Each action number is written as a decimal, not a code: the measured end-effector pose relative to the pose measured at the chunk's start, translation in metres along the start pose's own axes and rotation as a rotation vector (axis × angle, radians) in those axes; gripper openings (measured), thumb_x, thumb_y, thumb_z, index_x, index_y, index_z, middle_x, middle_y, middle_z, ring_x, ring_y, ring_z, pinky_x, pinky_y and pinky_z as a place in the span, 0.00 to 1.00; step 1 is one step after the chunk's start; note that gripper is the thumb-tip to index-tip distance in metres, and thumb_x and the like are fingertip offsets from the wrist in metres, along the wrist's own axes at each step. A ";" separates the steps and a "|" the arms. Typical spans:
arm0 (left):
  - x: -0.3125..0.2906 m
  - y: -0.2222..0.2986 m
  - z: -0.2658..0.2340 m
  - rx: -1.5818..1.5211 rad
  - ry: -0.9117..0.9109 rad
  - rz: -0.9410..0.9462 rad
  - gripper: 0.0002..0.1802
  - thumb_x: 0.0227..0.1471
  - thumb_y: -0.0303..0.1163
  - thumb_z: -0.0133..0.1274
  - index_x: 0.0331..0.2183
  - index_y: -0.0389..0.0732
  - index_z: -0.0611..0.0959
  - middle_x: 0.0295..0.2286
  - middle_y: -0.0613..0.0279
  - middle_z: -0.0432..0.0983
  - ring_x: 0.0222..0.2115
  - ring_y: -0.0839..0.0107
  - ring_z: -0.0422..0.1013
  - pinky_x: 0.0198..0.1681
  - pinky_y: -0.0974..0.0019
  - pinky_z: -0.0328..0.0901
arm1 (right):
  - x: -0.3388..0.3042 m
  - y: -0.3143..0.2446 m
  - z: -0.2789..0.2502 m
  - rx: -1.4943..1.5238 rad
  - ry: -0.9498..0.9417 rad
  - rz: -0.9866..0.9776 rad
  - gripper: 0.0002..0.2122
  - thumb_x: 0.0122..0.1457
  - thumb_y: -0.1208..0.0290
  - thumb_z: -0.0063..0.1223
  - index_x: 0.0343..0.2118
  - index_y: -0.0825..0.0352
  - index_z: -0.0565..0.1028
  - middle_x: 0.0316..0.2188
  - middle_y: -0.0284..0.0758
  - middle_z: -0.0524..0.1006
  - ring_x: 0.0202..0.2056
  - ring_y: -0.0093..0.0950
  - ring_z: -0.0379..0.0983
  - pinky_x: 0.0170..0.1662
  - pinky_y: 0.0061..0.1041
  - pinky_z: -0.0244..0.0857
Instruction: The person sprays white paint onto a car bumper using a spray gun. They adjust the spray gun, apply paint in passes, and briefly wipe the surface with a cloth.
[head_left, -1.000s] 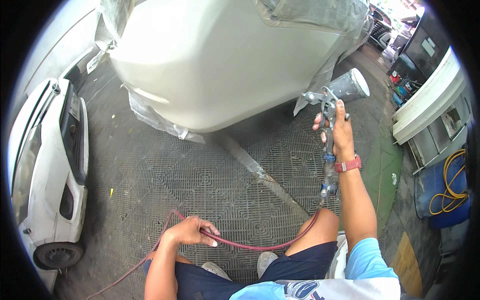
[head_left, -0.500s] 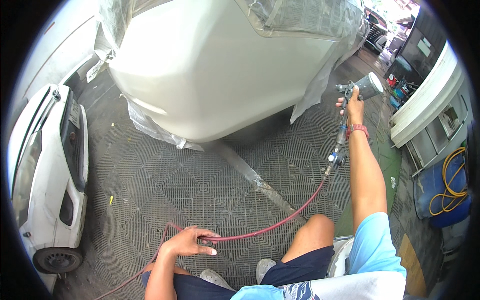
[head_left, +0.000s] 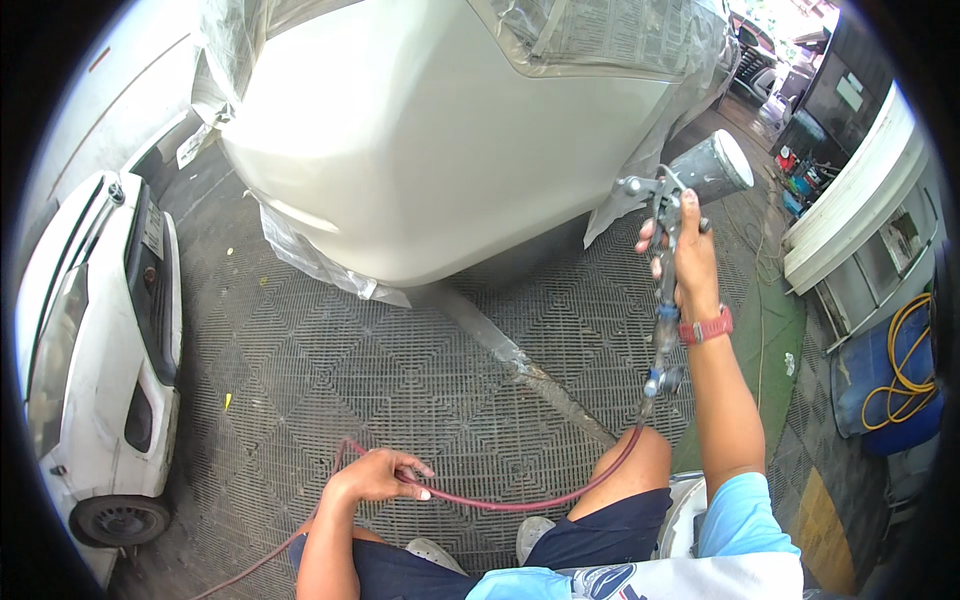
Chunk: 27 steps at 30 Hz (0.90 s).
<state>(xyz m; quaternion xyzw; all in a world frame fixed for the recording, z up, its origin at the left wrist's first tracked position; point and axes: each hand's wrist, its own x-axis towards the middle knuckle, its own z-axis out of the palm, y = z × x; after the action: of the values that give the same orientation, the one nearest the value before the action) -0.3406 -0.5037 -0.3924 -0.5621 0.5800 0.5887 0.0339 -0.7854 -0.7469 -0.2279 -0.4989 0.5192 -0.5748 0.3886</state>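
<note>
My right hand (head_left: pixel 695 245) is wrapped round the handle of a spray gun (head_left: pixel 668 215), held out in front of me at the right. A grey paint cup (head_left: pixel 712 165) with a pale end tilts off the top of the gun. From the gun's lower fittings a dark red air hose (head_left: pixel 520 505) sags across my knee to my left hand (head_left: pixel 378 475), which is curled loosely round it; the palm side is hidden. Ahead stands a car's white rear panel (head_left: pixel 440 170), with the gun to the right of its lower edge.
Clear masking film (head_left: pixel 600 40) covers the car's window and edges. A loose white car bumper (head_left: pixel 110 370) and a wheel (head_left: pixel 120 520) stand at the left. Blue drums (head_left: pixel 870 380) with a coiled yellow hose (head_left: pixel 905 350) are at the right. Dark grating (head_left: pixel 290 380) forms the floor.
My right hand has brought the spray gun closer to me and slightly left, turning it more upright. The hose hangs lower between my hands. My left hand has barely moved.
</note>
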 end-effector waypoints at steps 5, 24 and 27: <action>0.010 -0.010 0.000 0.053 -0.168 -0.069 0.36 0.48 0.53 0.78 0.56 0.51 0.88 0.37 0.62 0.89 0.42 0.68 0.82 0.48 0.61 0.73 | -0.065 -0.026 0.039 0.103 -0.235 -0.031 0.29 0.80 0.44 0.36 0.49 0.71 0.76 0.29 0.37 0.81 0.26 0.23 0.81 0.17 0.18 0.68; -0.011 0.038 0.018 0.057 -0.012 0.187 0.23 0.54 0.53 0.73 0.45 0.49 0.93 0.28 0.64 0.87 0.34 0.72 0.80 0.53 0.61 0.71 | -0.018 -0.058 0.020 0.066 -0.278 -0.100 0.34 0.76 0.37 0.39 0.65 0.65 0.74 0.27 0.35 0.81 0.26 0.23 0.82 0.17 0.16 0.65; -0.012 0.060 0.032 0.252 0.176 0.322 0.21 0.56 0.55 0.70 0.42 0.50 0.94 0.25 0.64 0.85 0.33 0.68 0.81 0.68 0.48 0.61 | 0.017 -0.046 -0.011 0.028 -0.160 -0.060 0.34 0.76 0.37 0.39 0.64 0.66 0.75 0.27 0.35 0.81 0.26 0.23 0.81 0.16 0.17 0.65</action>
<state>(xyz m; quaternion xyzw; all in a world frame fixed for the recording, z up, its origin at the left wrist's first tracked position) -0.3980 -0.4928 -0.3551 -0.5029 0.7319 0.4579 -0.0413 -0.7965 -0.7542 -0.1792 -0.5532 0.4630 -0.5518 0.4185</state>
